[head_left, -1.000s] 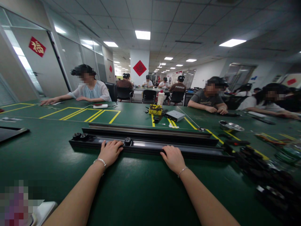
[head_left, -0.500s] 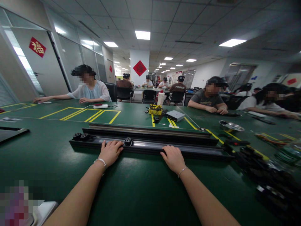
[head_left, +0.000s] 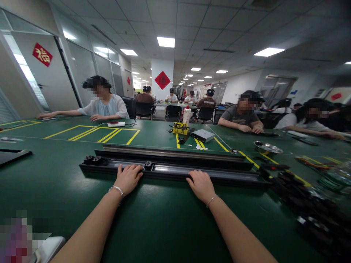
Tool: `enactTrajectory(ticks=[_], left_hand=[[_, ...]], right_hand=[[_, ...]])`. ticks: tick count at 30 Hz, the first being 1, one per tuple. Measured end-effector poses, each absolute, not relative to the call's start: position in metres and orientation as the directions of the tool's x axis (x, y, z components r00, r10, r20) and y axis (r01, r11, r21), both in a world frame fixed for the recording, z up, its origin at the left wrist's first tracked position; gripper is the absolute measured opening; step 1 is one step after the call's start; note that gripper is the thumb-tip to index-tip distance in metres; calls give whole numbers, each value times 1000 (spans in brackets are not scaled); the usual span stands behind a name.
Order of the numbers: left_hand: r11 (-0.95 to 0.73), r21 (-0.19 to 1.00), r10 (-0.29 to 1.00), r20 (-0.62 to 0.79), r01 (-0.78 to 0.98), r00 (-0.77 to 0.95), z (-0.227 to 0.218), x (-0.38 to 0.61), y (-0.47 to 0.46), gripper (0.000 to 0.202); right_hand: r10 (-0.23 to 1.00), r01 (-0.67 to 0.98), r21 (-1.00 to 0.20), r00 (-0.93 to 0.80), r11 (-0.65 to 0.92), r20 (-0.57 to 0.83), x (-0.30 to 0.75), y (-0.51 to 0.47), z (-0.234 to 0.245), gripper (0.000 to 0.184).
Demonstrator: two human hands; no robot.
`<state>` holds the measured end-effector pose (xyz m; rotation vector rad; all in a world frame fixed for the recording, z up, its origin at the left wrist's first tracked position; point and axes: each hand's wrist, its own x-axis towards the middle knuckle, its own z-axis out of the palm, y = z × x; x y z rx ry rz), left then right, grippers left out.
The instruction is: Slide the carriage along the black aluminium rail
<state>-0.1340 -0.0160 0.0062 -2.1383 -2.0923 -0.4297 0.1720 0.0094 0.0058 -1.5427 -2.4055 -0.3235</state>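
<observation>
A long black rail [head_left: 175,171] lies across the green table [head_left: 164,219] in front of me, with a second rail [head_left: 170,155] right behind it. My left hand [head_left: 127,178] rests on the near rail's front edge, fingers stretched flat over it, beside a small black slider [head_left: 148,165]. My right hand [head_left: 201,184] lies flat on the same edge further right, fingers extended. Two more black sliders [head_left: 93,159] sit at the rail's left end. Neither hand holds anything.
A heap of black parts [head_left: 304,193] lies at the right. A metal bowl [head_left: 268,147], a grey box [head_left: 203,135] and a yellow item [head_left: 181,128] sit further back. Several people work at the far side. A dark tray [head_left: 12,155] is at the left.
My hands stay on the rail. The view has tipped slightly. The person at the far left has slid a hand outward along the table.
</observation>
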Motion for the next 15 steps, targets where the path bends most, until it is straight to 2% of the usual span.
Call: enactTrajectory(ticks=[6,15], left_hand=[[-57,160,955,295,985,7,6,-132,-16,31],[-30,153,957,288,988,-15,7,-132,-16,29]], right_hand=[[855,911,34,-397,410,335,172,9,7,27],[849,909,37,-403,416,341,171,10,6,26]])
